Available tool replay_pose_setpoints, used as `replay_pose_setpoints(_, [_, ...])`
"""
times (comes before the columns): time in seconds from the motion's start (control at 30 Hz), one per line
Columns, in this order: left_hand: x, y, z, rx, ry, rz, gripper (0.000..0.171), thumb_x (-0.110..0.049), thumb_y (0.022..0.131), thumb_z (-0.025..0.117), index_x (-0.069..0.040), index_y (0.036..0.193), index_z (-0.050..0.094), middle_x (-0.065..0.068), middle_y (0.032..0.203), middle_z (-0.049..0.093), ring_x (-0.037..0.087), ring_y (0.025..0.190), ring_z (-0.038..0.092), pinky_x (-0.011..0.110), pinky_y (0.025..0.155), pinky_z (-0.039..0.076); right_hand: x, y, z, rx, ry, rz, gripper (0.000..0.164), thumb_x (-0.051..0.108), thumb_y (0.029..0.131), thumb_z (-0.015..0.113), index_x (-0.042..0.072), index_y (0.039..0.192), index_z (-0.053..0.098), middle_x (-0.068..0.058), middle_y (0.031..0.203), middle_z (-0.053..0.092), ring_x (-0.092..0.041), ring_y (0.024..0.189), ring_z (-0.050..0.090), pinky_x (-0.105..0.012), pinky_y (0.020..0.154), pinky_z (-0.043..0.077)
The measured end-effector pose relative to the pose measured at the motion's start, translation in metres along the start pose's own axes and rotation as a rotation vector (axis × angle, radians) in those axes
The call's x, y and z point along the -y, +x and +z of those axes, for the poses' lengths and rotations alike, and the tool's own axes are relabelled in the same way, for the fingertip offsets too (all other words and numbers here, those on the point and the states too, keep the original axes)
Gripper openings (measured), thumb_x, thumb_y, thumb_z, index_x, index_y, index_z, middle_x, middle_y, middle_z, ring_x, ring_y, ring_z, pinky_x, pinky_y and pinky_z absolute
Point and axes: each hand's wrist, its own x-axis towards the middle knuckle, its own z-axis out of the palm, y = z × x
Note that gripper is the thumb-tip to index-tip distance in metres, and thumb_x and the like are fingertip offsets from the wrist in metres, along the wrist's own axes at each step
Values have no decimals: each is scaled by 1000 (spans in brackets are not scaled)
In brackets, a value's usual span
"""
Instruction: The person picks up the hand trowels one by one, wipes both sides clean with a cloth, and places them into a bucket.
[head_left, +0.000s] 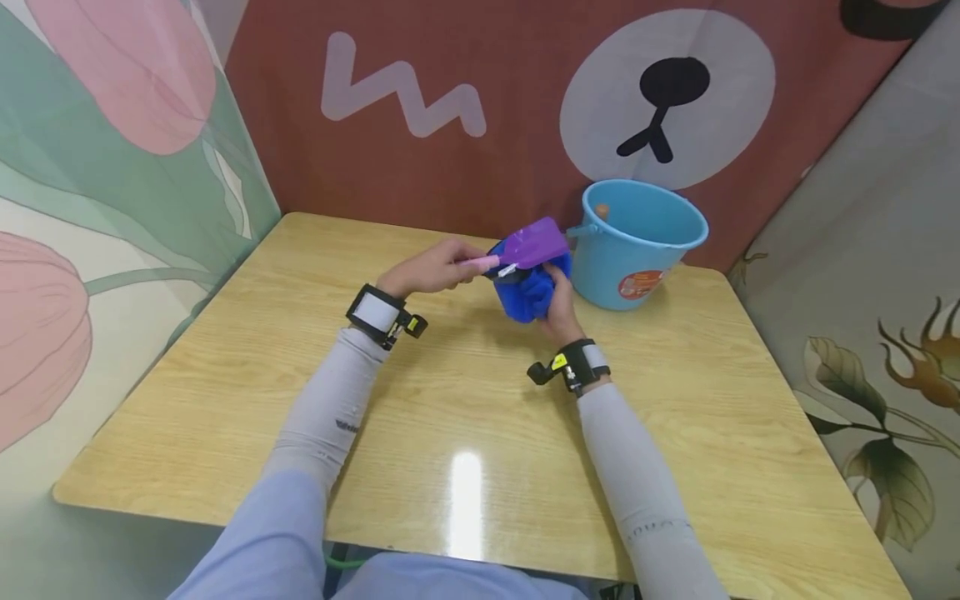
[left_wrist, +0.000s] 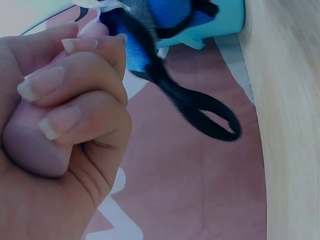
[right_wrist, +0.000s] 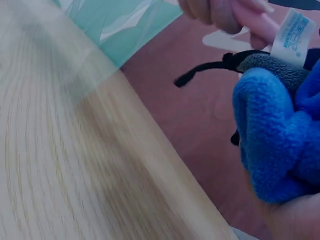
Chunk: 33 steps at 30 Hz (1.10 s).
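Note:
My left hand (head_left: 435, 268) grips the pink handle (left_wrist: 30, 135) of a toy shovel (head_left: 538, 242) with a purple blade. The blade points right, above the blue plush thing (head_left: 522, 302) in my right hand (head_left: 561, 304). That plush thing (right_wrist: 272, 135) is soft, fuzzy and folded, with a grey part (right_wrist: 275, 67), a white label (right_wrist: 292, 40) and a black loop strap (left_wrist: 212, 112). My right thumb lies over its edge; the other fingers are mostly hidden behind it. Whether the shovel touches the plush I cannot tell.
A light blue bucket (head_left: 630, 258) with an orange sticker stands at the back right of the wooden table (head_left: 450, 400). Something brown and rounded (head_left: 602, 211) shows at its inner rim. Printed cloth walls (head_left: 465, 179) border the table behind and at both sides.

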Motion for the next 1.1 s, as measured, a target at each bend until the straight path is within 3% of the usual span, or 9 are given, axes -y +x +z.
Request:
replay_pose_setpoints(0.1, [1,-1,-1,1,-3,-1,37,-33,107,52,-11,78,61,-2,61,34,15,50,33,28,49,26,-1,0,2,5,2,-29,40,32,108,28,17,80,52,15,59,49,3,44,43,-15,43,25])
replay_pose_setpoints(0.23, [0,-1,-2,2,5,-1,38,-33,107,52,-9,79,63,0,60,37,15,50,34,28,49,26,-1,0,2,-97,-73,-35,34,43,106,28,21,118,52,10,96,57,0,76,53,-16,66,41])
replay_pose_setpoints(0.33, [-2,-2,-2,13,5,-10,43,-33,107,52,-2,79,61,2,61,39,15,50,33,28,49,26,-1,1,1,-136,-94,-14,41,46,105,27,22,133,44,7,123,52,-5,101,50,-19,85,44])
replay_pose_setpoints(0.43, [-2,-3,-1,27,4,-34,48,-33,107,52,6,80,58,4,63,41,14,50,34,27,49,25,-1,1,0,-148,-77,0,43,46,105,26,21,136,43,4,128,50,-7,106,49,-20,86,44])
replay_pose_setpoints(0.5, [-2,-3,0,31,1,-50,50,-33,107,52,9,81,57,4,64,41,14,49,33,27,48,25,0,1,0,-153,-62,6,42,45,105,26,21,133,45,4,127,51,-7,106,50,-20,85,45])
replay_pose_setpoints(0.63, [0,-3,1,21,-3,-74,46,-34,106,53,3,80,59,2,64,40,15,49,32,27,47,24,1,1,2,-163,-34,0,38,43,106,26,20,123,50,7,116,56,-5,97,52,-19,78,46])
replay_pose_setpoints(0.77, [-1,-3,1,17,2,-80,42,-35,106,53,-5,78,61,0,63,38,14,50,31,27,48,24,4,0,2,-151,21,-33,33,39,107,27,19,103,54,10,91,58,-2,75,53,-17,62,42])
replay_pose_setpoints(0.9, [-2,-3,1,27,22,-82,44,-38,106,54,-4,78,60,-1,63,37,14,51,31,27,49,24,7,-1,1,-101,118,-85,38,31,109,29,20,76,46,13,63,49,1,49,48,-16,46,32])
replay_pose_setpoints(1.1, [-1,-5,-1,43,48,-103,42,-39,105,54,-9,78,64,-2,62,40,13,52,34,27,51,26,7,-1,-2,-54,176,-107,46,23,109,29,22,65,41,14,51,48,1,40,45,-17,41,27])
